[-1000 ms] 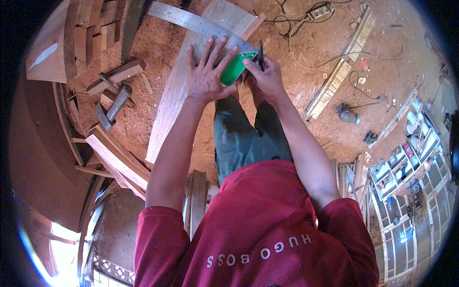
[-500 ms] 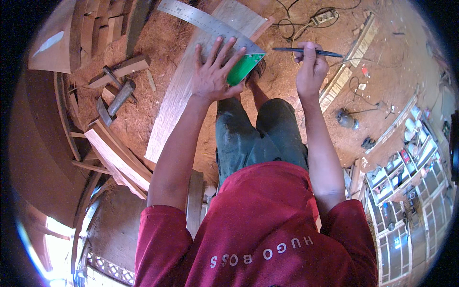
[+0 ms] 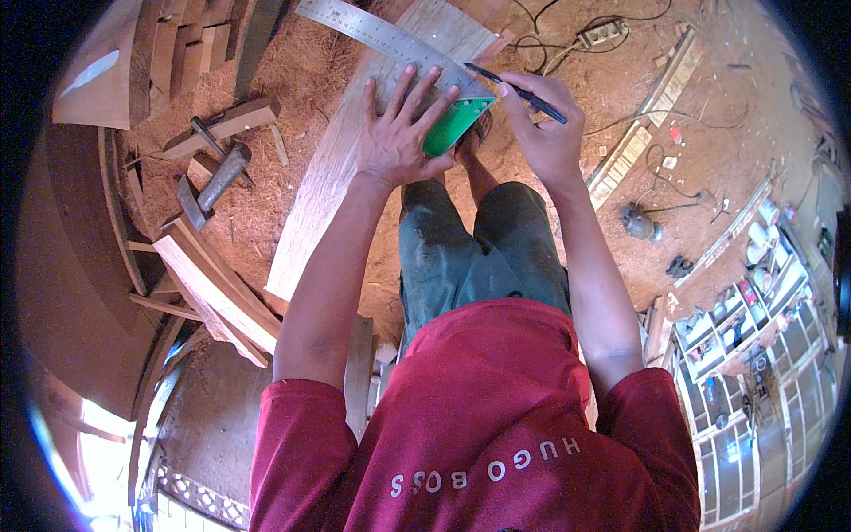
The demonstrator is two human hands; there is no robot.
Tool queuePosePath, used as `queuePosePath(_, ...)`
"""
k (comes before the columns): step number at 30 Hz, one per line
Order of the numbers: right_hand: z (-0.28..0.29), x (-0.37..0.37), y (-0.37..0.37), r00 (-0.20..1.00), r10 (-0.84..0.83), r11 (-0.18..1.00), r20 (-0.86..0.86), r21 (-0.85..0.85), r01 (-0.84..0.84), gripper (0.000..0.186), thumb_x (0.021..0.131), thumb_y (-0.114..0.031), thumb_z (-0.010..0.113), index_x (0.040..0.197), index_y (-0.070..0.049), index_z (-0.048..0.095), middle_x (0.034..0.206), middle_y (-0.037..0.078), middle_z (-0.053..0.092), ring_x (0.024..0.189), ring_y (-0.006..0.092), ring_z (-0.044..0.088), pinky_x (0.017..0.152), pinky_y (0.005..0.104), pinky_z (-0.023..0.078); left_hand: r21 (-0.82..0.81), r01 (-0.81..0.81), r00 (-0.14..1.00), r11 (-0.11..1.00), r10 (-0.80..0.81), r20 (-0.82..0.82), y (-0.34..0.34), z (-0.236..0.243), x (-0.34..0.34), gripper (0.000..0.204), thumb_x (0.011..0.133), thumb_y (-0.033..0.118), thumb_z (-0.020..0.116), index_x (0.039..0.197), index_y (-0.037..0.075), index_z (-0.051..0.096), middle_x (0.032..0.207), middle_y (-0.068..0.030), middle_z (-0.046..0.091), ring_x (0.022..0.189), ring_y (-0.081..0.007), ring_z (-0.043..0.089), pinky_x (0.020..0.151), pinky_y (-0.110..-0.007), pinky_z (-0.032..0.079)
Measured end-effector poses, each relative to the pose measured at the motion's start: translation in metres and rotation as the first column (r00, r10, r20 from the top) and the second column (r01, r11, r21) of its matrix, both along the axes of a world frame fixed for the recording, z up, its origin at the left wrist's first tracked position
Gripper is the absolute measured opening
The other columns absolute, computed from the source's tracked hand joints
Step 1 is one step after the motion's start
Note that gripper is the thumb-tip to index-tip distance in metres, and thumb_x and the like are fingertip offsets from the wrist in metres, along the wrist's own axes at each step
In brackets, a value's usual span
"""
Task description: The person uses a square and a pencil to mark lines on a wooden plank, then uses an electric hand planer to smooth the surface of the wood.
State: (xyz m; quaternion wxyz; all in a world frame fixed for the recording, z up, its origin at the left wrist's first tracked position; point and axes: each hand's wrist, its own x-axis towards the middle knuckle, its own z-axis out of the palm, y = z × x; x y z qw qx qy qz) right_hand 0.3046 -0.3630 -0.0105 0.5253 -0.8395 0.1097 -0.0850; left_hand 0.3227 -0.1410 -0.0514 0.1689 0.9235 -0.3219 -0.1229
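A pale wooden board (image 3: pixel 324 191) lies slanting in front of me. Across its far part rests a carpenter's square (image 3: pixel 381 37) with a metal rule blade and a green stock. My left hand (image 3: pixel 394 142) presses flat on the square and board, fingers spread, thumb beside the green stock. A slim dark pen (image 3: pixel 542 105) is pinched in my right hand (image 3: pixel 548 142), just right of the square. Its tip points left, over or near the blade's right end; whether it touches cannot be made out.
A hammer (image 3: pixel 222 182) lies among wood offcuts on the left, beside stacked planks (image 3: pixel 217 288). Farther off are a power strip (image 3: pixel 603 35) with cords and a long timber strip (image 3: pixel 651 120). A tray of tools (image 3: pixel 740 310) stands at the right.
My right hand has moved left with the pen, bringing the tip up to the square's end. The pen is now tilted more steeply. My left hand and the square stay nearly in place.
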Motion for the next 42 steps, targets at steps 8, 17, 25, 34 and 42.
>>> queuePosePath(8,0.006,0.014,0.003,0.995,0.104,0.989,0.0,-0.102,-0.103,0.013,0.086,-0.017,0.074,0.095,-0.009,0.076,0.094,0.011,0.074,0.089,0.0294,0.068,0.082,0.0387,0.052,0.006,0.006,1.0,1.0,-0.006,0.004,0.0,0.0,0.0,0.093,0.072,0.062,0.068,0.155,0.037,0.033,0.165,-0.0033,0.025,0.153,-0.028,0.017,0.118,-0.067,0.002)
queuePosePath(17,0.026,0.005,-0.014,0.974,0.099,0.994,-0.205,-0.032,-0.108,0.017,0.086,-0.021,0.074,0.097,-0.008,0.076,0.096,0.012,0.074,0.089,0.0301,0.071,0.08,0.0385,0.055,0.025,0.014,1.0,1.0,-0.014,-0.005,0.001,0.0,-0.001,0.092,0.074,0.062,0.066,0.155,0.037,0.032,0.165,-0.0027,0.023,0.154,-0.0282,0.015,0.118,-0.066,0.001)
queuePosePath(25,0.014,0.02,-0.007,0.98,0.19,0.972,-0.064,-0.125,-0.197,0.017,0.089,-0.017,0.073,0.101,-0.005,0.076,0.093,0.009,0.073,0.081,0.0158,0.068,0.072,0.0276,0.052,0.033,0.022,1.0,0.999,-0.022,-0.006,-0.001,0.002,0.001,0.091,0.075,0.062,0.066,0.155,0.038,0.032,0.166,-0.0021,0.021,0.154,-0.0282,0.014,0.118,-0.066,-0.001)
queuePosePath(34,0.043,-0.014,-0.041,0.971,0.03,0.992,-0.237,-0.114,-0.058,0.017,0.087,-0.02,0.073,0.099,-0.008,0.076,0.094,0.011,0.074,0.082,0.0238,0.07,0.072,0.0339,0.053,0.041,0.013,1.0,0.999,-0.013,-0.013,0.0,0.0,-0.001,0.091,0.074,0.062,0.066,0.155,0.036,0.033,0.165,-0.0038,0.022,0.154,-0.0292,0.015,0.118,-0.066,0.001)
queuePosePath(42,0.039,-0.026,-0.064,0.966,-0.167,0.986,-0.198,-0.052,0.16,0.018,0.09,-0.019,0.074,0.102,-0.006,0.076,0.09,0.004,0.073,0.072,0.0057,0.058,0.06,0.0217,0.041,0.008,0.009,1.0,1.0,-0.009,0.028,-0.02,0.002,0.014,0.094,0.071,0.062,0.068,0.155,0.038,0.033,0.165,-0.0001,0.024,0.153,-0.0262,0.017,0.117,-0.068,0.0)
